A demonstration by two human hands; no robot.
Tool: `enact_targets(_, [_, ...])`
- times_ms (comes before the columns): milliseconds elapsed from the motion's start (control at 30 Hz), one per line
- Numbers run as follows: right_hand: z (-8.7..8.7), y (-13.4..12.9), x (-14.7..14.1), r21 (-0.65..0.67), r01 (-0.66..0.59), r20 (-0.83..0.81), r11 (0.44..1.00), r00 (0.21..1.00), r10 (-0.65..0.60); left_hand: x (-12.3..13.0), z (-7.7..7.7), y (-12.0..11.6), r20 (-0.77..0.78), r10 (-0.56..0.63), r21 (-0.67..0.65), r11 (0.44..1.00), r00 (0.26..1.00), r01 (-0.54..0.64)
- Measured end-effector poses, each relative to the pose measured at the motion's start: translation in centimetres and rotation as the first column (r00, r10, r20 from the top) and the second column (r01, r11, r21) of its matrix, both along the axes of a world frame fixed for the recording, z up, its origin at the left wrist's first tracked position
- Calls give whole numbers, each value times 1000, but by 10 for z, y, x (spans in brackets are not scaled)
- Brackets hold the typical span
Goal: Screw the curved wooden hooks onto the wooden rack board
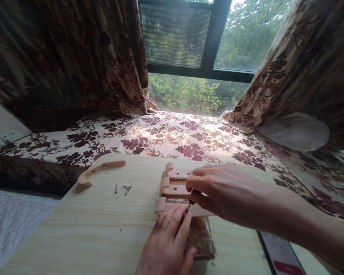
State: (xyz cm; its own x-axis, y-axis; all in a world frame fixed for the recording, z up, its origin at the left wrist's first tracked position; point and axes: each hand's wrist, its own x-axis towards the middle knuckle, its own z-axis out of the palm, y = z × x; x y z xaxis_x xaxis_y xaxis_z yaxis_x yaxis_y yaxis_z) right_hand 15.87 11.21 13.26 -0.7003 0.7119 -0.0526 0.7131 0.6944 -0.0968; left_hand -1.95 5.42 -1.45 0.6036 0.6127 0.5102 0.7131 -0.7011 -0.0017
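Note:
My right hand (209, 187) is closed around the dark handle of a screwdriver (192, 198). Its shaft slants down to the nearest of three curved wooden pieces (160, 205), beside my left fingertips. Palm down, my left hand (167, 240) lies with outstretched fingers on that piece, thumb apart. Two similar pieces, a middle one (170, 189) and a far one (179, 174), lie in a row behind it, with dark screw heads or holes showing. Under the near piece is a brown block in clear plastic wrap (202, 238). My right hand covers the row's right ends.
A loose curved wooden piece (103, 167) lies at the tabletop's (88, 229) back left. Several small screws (127, 188) are scattered nearby. A phone (281, 254) rests at the right, below my forearm. Beyond the table are a flower-patterned window seat (172, 133) and curtains (126, 57).

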Motion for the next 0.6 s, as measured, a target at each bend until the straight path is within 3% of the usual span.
enact_targets(100, [6,-3,-5,-29,-86,22,996,996,87,-1,1,-1,-2,4,16,1000,1000,-4])
enact_targets(300, [-5,-2,-11,13,11,119,1000,993,-12,1,1,-1,12,13,-7,1000,1000,-13])
enact_targets(400, [-1,0,-10,39,22,93,999,995,-25,3,2,0,26,15,-20,1000,1000,-14])
enact_targets(600, [14,0,-6,-27,-106,101,994,989,108,4,0,4,34,10,24,1000,999,-11])
